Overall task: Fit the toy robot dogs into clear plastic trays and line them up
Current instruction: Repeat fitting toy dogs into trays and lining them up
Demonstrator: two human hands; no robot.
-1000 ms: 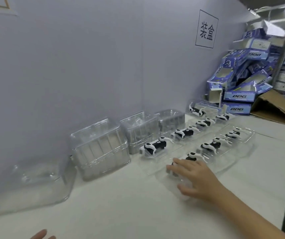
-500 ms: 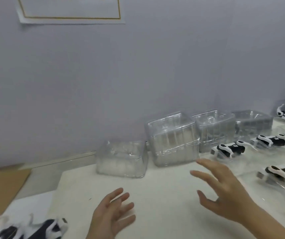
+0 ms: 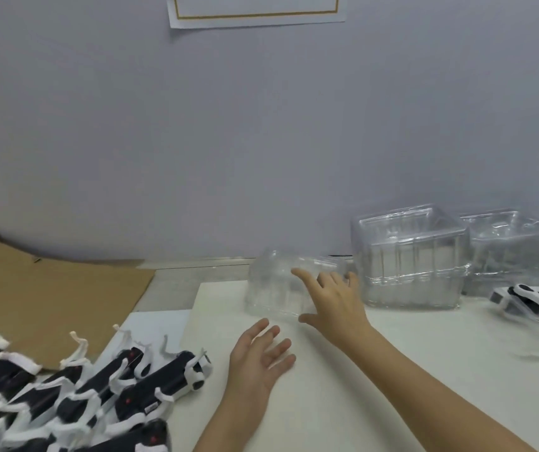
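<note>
Looks like a tray pickup: take just one off the low tray stack [image 3: 277, 288], pinching the top rim so nested ones don't follow. Right hand [image 3: 333, 305] is spread wide at that stack's front, gripping nothing, contact unclear in the blur. Left hand [image 3: 258, 360] open and empty in front of the stack; toy dogs [image 3: 98, 396] front-left of it.

dog pile [image 3: 150, 386]: cut off left | small tray [image 3: 271, 288]: blurred | wall notice [image 3: 255, 21]: top cropped
</note>
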